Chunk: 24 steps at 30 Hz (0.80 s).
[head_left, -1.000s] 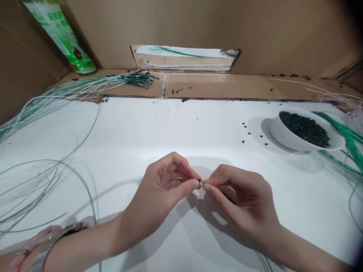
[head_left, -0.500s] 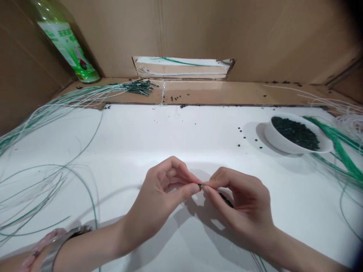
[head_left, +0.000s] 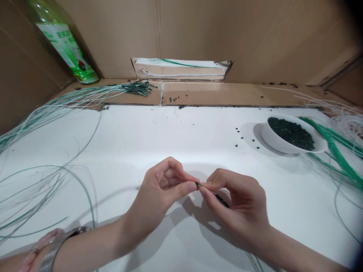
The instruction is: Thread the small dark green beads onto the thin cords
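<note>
Near the centre of the head view, my left hand (head_left: 161, 189) pinches a small dark green bead (head_left: 197, 184) between thumb and forefinger. Just right of it, my right hand (head_left: 241, 200) has its thumb and forefinger closed on a thin strand, whose tip meets the bead. A row of dark beads (head_left: 222, 200) shows behind my right thumb, partly hidden by the hand. Green and pale strands (head_left: 253, 261) come out below my right wrist. Both hands are over the white surface (head_left: 170, 143), their fingertips almost touching.
A white bowl (head_left: 266, 136) of dark green beads stands at right, loose beads (head_left: 242, 138) beside it. Green strands (head_left: 337, 151) lie farther right. Beaded strands (head_left: 137, 88) rest on the cardboard ledge (head_left: 210, 94). A green bottle (head_left: 68, 49) leans at back left; loose cords (head_left: 53, 189) lie at left.
The whole view has shifted slightly, with the bowl and bottle a little farther left. Both hands keep nearly the same pinch, and the bead shows a bit more at my left fingertips.
</note>
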{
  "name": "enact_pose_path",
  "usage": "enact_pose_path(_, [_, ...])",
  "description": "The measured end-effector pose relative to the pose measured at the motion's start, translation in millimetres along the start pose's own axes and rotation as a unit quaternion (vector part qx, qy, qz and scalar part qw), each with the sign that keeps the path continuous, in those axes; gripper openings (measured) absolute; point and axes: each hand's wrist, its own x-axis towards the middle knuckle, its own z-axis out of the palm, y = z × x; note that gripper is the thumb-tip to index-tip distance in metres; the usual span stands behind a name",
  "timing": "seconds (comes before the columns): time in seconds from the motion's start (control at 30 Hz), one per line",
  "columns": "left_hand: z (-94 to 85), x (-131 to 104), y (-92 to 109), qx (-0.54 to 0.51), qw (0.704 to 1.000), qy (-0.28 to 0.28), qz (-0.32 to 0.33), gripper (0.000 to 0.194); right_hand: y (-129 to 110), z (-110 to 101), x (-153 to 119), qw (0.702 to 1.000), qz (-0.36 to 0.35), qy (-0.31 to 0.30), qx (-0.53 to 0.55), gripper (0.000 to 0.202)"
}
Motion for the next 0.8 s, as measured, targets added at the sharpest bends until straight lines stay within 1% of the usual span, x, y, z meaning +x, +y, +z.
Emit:
enact_pose_path(0.27, [1.7,-0.9,-0.1,0.023,0.999,0.0,0.03,0.026,0.3,1.8,1.5,1.0,0.012,0.014,0.001,0.018])
enact_pose_path(0.4, [1.7,-0.6,0.5,0.037,0.998,-0.003,0.041,0.024,1.6,2.7,-0.4,1.0,0.009,0.008,0.001,0.017])
enact_pose_path(0.6, [2.4,1.7,1.7,0.034,0.999,-0.003,0.023,0.025,-0.6,4.0,0.2,1.0,-0.004,0.012,-0.013,0.019])
enact_pose_path(0.8, [2.8,1.5,0.6,-0.02,1.0,-0.016,-0.011,0.025,-0.1,3.0,0.6,1.0,0.013,0.006,0.008,0.018])
